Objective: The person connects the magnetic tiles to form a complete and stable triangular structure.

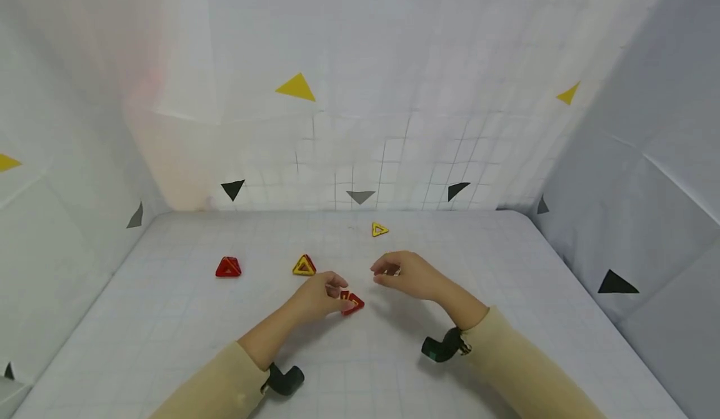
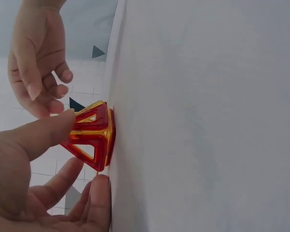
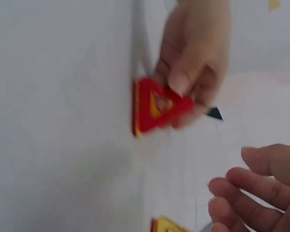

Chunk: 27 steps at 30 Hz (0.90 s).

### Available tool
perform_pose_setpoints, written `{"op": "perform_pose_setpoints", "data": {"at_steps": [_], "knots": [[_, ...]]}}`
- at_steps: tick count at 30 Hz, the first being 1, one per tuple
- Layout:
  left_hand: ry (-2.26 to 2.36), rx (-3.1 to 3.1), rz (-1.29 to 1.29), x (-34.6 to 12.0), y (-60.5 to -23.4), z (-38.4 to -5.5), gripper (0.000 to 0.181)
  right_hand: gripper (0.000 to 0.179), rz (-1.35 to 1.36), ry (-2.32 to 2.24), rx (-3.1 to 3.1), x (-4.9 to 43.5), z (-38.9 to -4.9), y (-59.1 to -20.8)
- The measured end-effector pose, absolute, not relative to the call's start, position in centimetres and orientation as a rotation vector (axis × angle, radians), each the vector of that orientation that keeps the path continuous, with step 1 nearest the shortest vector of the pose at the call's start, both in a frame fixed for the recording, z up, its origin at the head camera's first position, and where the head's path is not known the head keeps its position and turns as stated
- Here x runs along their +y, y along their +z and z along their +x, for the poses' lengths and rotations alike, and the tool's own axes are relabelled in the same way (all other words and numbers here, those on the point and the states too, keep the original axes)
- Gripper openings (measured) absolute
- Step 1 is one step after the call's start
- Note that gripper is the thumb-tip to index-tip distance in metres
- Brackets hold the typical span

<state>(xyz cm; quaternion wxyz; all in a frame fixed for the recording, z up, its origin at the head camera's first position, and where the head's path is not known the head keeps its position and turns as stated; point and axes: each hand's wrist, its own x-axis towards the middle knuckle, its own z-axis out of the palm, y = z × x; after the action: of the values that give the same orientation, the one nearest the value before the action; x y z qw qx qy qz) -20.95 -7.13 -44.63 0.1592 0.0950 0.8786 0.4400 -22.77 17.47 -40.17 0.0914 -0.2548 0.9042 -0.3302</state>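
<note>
My left hand [image 1: 316,297] holds a small red and yellow pyramid of triangular magnetic tiles [image 1: 354,304] low at the table. In the left wrist view its thumb lies across the upper part of the pyramid [image 2: 100,137], with the fingers around the far side. My right hand [image 1: 409,275] hovers to the right of it, fingers loosely bent, with a gap between thumb and fingertips. The right wrist view shows that hand [image 3: 266,188] holding nothing. Part of a yellow tile [image 3: 168,225] shows at the lower edge there.
A red tile pyramid [image 1: 228,267] stands on the table at the left. Nearer the left hand is a yellow and red one [image 1: 304,266]. A yellow triangle tile [image 1: 379,229] lies near the back edge. White sheets with yellow and black triangles enclose the table [image 1: 169,319].
</note>
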Motion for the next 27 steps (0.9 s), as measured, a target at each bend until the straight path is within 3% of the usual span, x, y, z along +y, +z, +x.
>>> {"op": "perform_pose_setpoints", "data": {"at_steps": [6,15,27], "knots": [[1.208,2.511,0.278,-6.9,-44.7,-21.0,0.045,0.021,-0.589,-1.071,2.734,19.1,-25.7,-39.4],[1.223,2.485,0.29,-7.0,-44.5,-20.7,0.036,0.025,-0.457,-1.062,2.79,19.9,-31.1,-41.2],[1.255,2.405,0.378,-7.8,-45.1,-21.3,0.035,0.028,-0.258,-1.103,2.809,18.9,-34.3,-43.2]]}}
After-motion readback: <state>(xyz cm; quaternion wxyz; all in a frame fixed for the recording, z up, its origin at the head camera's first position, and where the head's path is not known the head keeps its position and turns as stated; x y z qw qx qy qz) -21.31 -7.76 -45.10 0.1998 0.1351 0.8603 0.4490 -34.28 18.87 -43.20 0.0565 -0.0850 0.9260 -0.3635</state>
